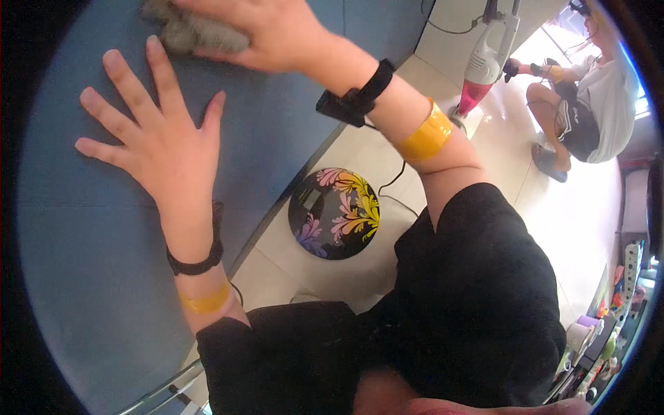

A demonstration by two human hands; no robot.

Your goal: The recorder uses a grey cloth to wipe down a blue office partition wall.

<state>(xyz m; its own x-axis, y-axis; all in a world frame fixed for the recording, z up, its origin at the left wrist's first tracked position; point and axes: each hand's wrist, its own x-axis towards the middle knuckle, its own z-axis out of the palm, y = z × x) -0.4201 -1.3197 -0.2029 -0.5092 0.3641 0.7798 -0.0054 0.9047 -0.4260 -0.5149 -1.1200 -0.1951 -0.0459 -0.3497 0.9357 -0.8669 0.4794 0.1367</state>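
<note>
My left hand (161, 129) rests palm down on a blue-grey flat surface (124, 311), its fingers spread and nothing in them. Beyond it, at the top edge of the head view, my right hand (270, 31) grips a grey, fuzzy cloth (202, 36) against the same surface. The upper part of that hand and of the cloth is cut off by the picture's edge. Each wrist wears a black strap, and yellow tape circles each forearm.
A round stool seat (334, 212) with a floral pattern stands on the tiled floor below the surface's edge. To the right are an upright vacuum cleaner (480, 67) and a crouching person (586, 104). A metal rail (161, 389) runs at lower left; crowded shelves (596, 342) line the right rim.
</note>
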